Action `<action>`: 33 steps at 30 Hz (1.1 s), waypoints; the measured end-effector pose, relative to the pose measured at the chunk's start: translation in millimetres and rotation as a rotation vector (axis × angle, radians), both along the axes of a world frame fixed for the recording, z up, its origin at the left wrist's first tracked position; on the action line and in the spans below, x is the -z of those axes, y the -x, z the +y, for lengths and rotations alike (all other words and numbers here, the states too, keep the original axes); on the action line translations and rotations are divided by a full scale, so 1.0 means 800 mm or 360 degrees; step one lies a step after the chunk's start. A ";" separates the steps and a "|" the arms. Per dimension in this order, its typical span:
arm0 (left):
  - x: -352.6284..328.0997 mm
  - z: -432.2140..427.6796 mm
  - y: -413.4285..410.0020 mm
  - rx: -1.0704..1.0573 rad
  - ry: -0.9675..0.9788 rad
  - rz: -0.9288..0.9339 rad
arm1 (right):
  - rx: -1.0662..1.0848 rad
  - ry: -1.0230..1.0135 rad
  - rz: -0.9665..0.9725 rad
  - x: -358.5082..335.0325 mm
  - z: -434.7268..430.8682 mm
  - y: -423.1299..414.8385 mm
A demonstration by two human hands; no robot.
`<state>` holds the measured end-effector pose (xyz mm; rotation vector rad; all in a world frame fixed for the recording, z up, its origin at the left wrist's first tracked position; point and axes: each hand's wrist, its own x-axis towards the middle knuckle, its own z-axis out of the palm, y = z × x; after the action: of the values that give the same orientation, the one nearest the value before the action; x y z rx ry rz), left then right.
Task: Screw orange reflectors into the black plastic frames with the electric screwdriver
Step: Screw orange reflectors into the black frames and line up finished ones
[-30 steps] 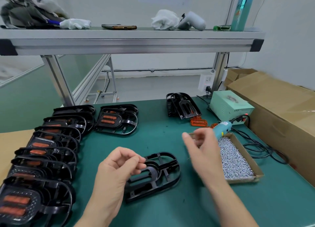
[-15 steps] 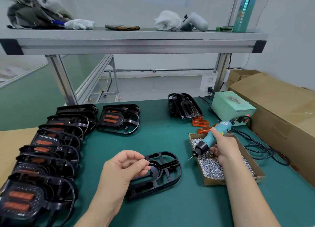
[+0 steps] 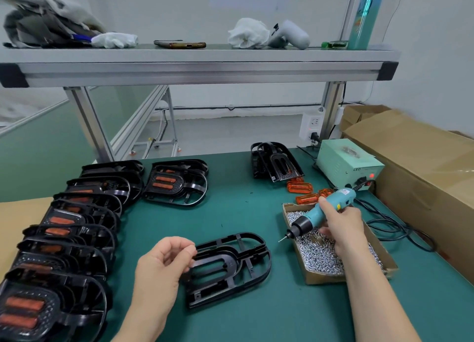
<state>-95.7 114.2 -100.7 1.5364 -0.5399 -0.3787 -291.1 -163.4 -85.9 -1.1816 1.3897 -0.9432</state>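
An empty black plastic frame [image 3: 230,264] lies flat on the green mat in front of me. My left hand [image 3: 164,267] hovers at its left end with fingers curled and thumb tip against the index finger; nothing shows between them. My right hand [image 3: 341,228] grips the teal electric screwdriver [image 3: 323,214] over the screw box [image 3: 323,280], bit pointing down-left toward the frame. Loose orange reflectors [image 3: 299,187] lie behind the box. Frames fitted with orange reflectors [image 3: 77,226] overlap in a row on the left, with two more [image 3: 177,185] stacked at the back.
A stack of empty frames [image 3: 275,163] stands at the back. A pale green power unit [image 3: 346,162] with a black cable [image 3: 400,228] sits at the right, beside long cardboard boxes [image 3: 423,162]. An aluminium shelf [image 3: 200,69] crosses overhead.
My right hand took the screwdriver from behind the screw box and brought it forward over the screws. My left hand stayed curled at the frame's left end.
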 end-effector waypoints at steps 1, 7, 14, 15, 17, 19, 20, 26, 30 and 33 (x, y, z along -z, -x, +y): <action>0.006 0.001 -0.004 -0.0079 -0.0026 -0.0080 | 0.0003 0.0121 0.0261 -0.002 0.001 0.002; 0.041 0.009 -0.024 -0.0397 -0.0155 -0.0281 | -0.0100 0.1057 0.1205 -0.044 -0.027 -0.010; 0.052 0.007 -0.029 -0.0341 -0.0227 -0.0397 | -0.1285 0.0700 0.2156 -0.083 -0.085 -0.088; 0.054 0.007 -0.030 -0.0341 -0.0231 -0.0406 | -0.1365 0.0678 0.2269 -0.080 -0.089 -0.094; 0.055 0.008 -0.031 -0.0338 -0.0237 -0.0425 | -0.1428 0.0674 0.2371 -0.071 -0.098 -0.100; 0.055 0.007 -0.031 -0.0333 -0.0242 -0.0443 | -0.1422 0.0688 0.2340 -0.063 -0.106 -0.101; 0.054 0.007 -0.031 -0.0331 -0.0242 -0.0448 | -0.1424 0.0701 0.2311 -0.061 -0.107 -0.099; 0.051 0.008 -0.029 -0.0326 -0.0237 -0.0446 | -0.1415 0.0905 0.1956 -0.066 -0.114 -0.088; 0.048 0.009 -0.027 -0.0331 -0.0242 -0.0440 | -0.1285 0.1122 0.1423 -0.096 -0.088 -0.091; 0.046 0.009 -0.025 -0.0336 -0.0261 -0.0439 | -0.1419 0.0931 0.0820 -0.115 -0.035 -0.095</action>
<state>-75.9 121.5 -137.7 1.7989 -0.5634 -0.0483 -214.8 -191.4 5.8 -2.3415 0.7652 -0.3909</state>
